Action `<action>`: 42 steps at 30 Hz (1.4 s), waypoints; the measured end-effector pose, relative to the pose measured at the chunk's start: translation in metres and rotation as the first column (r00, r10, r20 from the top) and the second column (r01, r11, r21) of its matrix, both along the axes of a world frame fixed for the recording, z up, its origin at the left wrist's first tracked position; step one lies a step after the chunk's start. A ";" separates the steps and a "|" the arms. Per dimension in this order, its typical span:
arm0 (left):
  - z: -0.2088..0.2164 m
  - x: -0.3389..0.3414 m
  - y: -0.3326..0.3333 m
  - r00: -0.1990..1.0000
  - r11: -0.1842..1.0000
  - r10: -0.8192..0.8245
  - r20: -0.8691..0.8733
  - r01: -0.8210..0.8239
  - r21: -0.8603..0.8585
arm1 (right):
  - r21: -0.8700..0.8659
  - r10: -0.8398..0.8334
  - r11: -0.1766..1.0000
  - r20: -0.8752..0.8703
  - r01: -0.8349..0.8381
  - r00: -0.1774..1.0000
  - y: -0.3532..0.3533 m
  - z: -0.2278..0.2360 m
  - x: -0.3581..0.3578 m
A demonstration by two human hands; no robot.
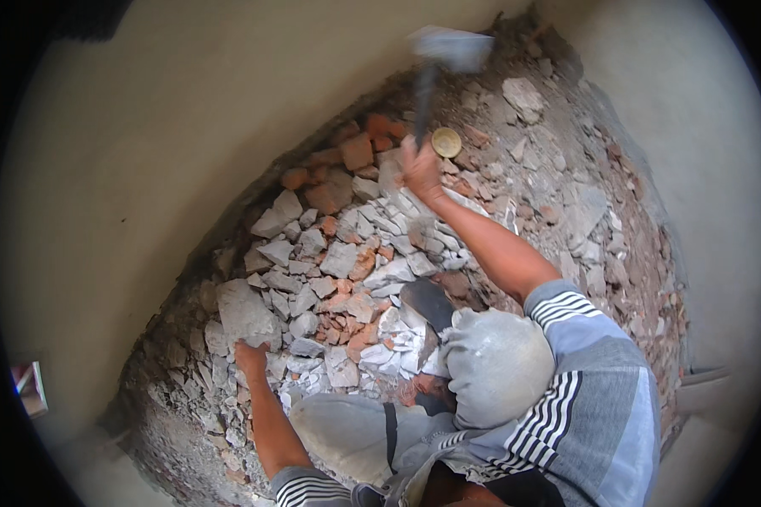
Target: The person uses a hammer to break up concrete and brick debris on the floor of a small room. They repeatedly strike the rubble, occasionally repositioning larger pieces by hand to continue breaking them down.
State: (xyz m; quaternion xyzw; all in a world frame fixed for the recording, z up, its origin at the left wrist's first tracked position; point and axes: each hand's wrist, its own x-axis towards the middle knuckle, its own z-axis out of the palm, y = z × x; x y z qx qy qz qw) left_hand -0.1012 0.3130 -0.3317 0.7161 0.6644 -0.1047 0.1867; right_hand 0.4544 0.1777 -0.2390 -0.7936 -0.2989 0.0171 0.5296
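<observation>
My right hand (pixel 421 173) is wrapped round the dark handle of a hammer (pixel 455 51), raised at the far side of the rubble. Its pale grey head is smeared by motion. My left hand (pixel 252 359) grips the near edge of a large grey chunk of concrete (pixel 247 311) on the left of the heap; some of its fingers are hidden. Broken grey pieces and red brick bits (pixel 347 304) lie between my two hands. A round yellowish disc (pixel 446 142) rests beside my right hand.
Rubble spreads beneath my bent legs (pixel 499 363) and a dark shoe (pixel 427 302). Red brick lumps (pixel 357 152) lie along the far left edge. A plain beige surface (pixel 144 144) borders the heap on the left, and a pale one (pixel 676 101) on the right.
</observation>
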 end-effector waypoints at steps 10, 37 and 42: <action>-0.007 -0.012 0.001 0.999 0.999 -0.040 -0.007 0.040 0.015 | -0.277 0.290 0.865 -0.405 -0.418 0.867 -0.042 0.008 -0.035; -0.002 0.001 -0.001 0.999 0.997 -0.030 -0.019 0.031 0.068 | -0.480 -0.157 0.788 -0.762 -0.386 0.628 -0.279 -0.041 -0.069; 0.005 -0.003 0.000 0.994 0.993 -0.092 0.052 0.088 0.074 | -0.818 -0.093 0.474 -0.414 -0.325 0.906 -0.290 -0.061 -0.048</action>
